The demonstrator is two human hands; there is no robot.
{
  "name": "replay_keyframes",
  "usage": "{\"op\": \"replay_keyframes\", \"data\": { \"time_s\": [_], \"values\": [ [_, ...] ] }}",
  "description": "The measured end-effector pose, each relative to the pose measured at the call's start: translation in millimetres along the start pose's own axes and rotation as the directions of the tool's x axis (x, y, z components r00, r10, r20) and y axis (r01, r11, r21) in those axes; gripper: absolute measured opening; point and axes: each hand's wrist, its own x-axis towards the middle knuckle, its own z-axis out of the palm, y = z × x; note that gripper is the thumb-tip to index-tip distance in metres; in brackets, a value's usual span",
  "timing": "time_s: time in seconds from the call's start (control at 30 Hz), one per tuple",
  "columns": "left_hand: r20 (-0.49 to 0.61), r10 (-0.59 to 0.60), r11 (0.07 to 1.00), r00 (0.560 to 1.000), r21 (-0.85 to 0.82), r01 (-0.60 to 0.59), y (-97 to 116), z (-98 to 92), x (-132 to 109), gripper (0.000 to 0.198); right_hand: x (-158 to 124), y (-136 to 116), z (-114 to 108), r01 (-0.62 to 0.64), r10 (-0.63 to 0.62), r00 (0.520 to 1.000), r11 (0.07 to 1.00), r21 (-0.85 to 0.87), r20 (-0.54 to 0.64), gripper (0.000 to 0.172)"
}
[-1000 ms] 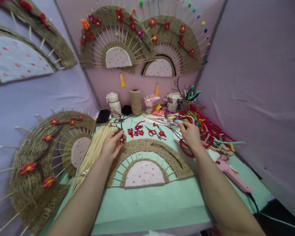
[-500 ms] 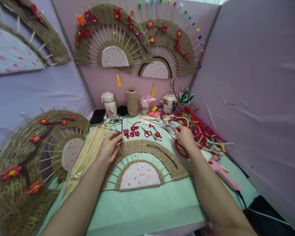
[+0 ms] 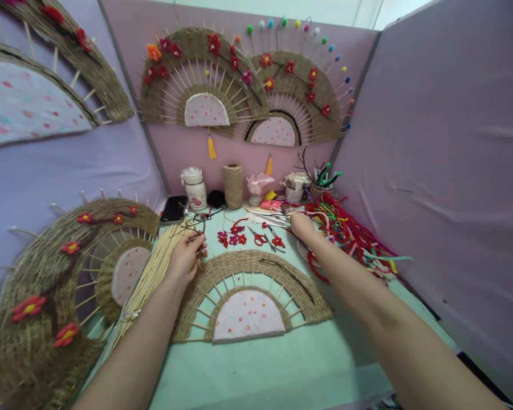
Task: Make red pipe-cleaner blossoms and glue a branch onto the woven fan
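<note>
My left hand (image 3: pixel 186 254) is closed on a thin dark twig (image 3: pixel 204 224), which stands up from between the thumb and fingers over the left end of the woven fan (image 3: pixel 250 257). That fan lies flat, with a spotted half-round centre (image 3: pixel 250 316) and another dark twig (image 3: pixel 288 274) along its right arc. My right hand (image 3: pixel 301 224) reaches to the back of the table, close to the white strips (image 3: pixel 265 217) and the pile of fuzzy craft stems (image 3: pixel 346 233). Its fingers are hidden behind the hand, so what they touch cannot be seen.
Red-handled scissors (image 3: pixel 260 240) and small red flowers (image 3: pixel 234 238) lie behind the fan. Pale sticks (image 3: pixel 154 267) are bundled at left beside a finished fan (image 3: pixel 47 285). A phone (image 3: pixel 174 209), white bottle (image 3: pixel 194 189) and twine spool (image 3: pixel 233 187) line the back wall.
My right hand has moved forward and left, away from the red loop toward the back. My left hand still holds the twig. The view has shifted slightly, and my right arm now covers the pink glue gun.
</note>
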Motion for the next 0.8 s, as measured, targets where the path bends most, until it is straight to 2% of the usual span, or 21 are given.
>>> {"op": "replay_keyframes", "data": {
  "time_s": [0.1,0.17,0.27,0.37,0.43,0.47,0.5,0.53,0.57,0.6,0.63,0.7,0.73,0.8],
  "values": [
    [0.027,0.000,0.980,1.000,0.201,-0.005,0,4.3,21,0.022,-2,7,-4,-0.004,0.005,0.996,1.000,0.003,-0.084,0.029],
    [0.008,0.008,0.937,1.000,0.349,-0.010,0,8.6,38,0.018,-5,10,-12,0.015,-0.013,0.988,1.000,0.017,-0.151,0.029],
    [-0.027,0.042,0.899,0.999,0.436,-0.027,1,14.9,61,0.020,-15,9,-24,0.101,-0.085,0.968,0.993,0.055,-0.235,0.029],
    [-0.044,0.128,0.863,0.991,0.498,-0.089,5,20.8,65,0.018,-27,4,-31,0.233,-0.197,0.939,0.967,0.101,-0.283,0.027],
    [-0.004,0.123,0.867,0.992,0.486,-0.106,8,25.6,51,0.012,-36,-2,-32,0.354,-0.287,0.892,0.924,0.145,-0.348,0.028],
    [0.057,0.054,0.900,0.997,0.431,-0.074,10,28.5,40,0.010,-39,-6,-32,0.433,-0.340,0.850,0.886,0.165,-0.402,0.028],
    [0.159,-0.101,0.934,0.982,0.356,0.038,11,31.8,26,0.014,-43,-10,-31,0.515,-0.392,0.796,0.839,0.176,-0.460,0.028],
    [0.305,-0.258,0.938,0.917,0.306,0.162,12,35.3,12,0.023,-46,-14,-31,0.594,-0.439,0.734,0.785,0.177,-0.517,0.028],
    [0.407,-0.372,0.919,0.834,0.286,0.271,13,39.1,-3,0.028,-50,-19,-31,0.662,-0.480,0.673,0.731,0.168,-0.563,0.027],
    [0.481,-0.443,0.896,0.757,0.269,0.353,13,42.9,-16,0.031,-53,-24,-30,0.713,-0.515,0.619,0.685,0.150,-0.593,0.026],
    [0.508,-0.482,0.875,0.714,0.245,0.416,13,46.5,-29,0.030,-57,-29,-30,0.755,-0.547,0.571,0.642,0.131,-0.612,0.024],
    [0.561,-0.464,0.874,0.686,0.165,0.456,10,52.5,-48,0.025,-64,-38,-30,0.815,-0.598,0.497,0.571,0.101,-0.629,0.022],
    [0.590,-0.435,0.885,0.681,0.137,0.446,8,54.7,-55,0.023,-68,-42,-30,0.830,-0.609,0.479,0.548,0.100,-0.633,0.022],
    [0.592,-0.387,0.904,0.707,0.095,0.416,3,57.9,-66,0.020,-75,-47,-30,0.826,-0.583,0.498,0.545,0.146,-0.642,0.025]
  ]
}}
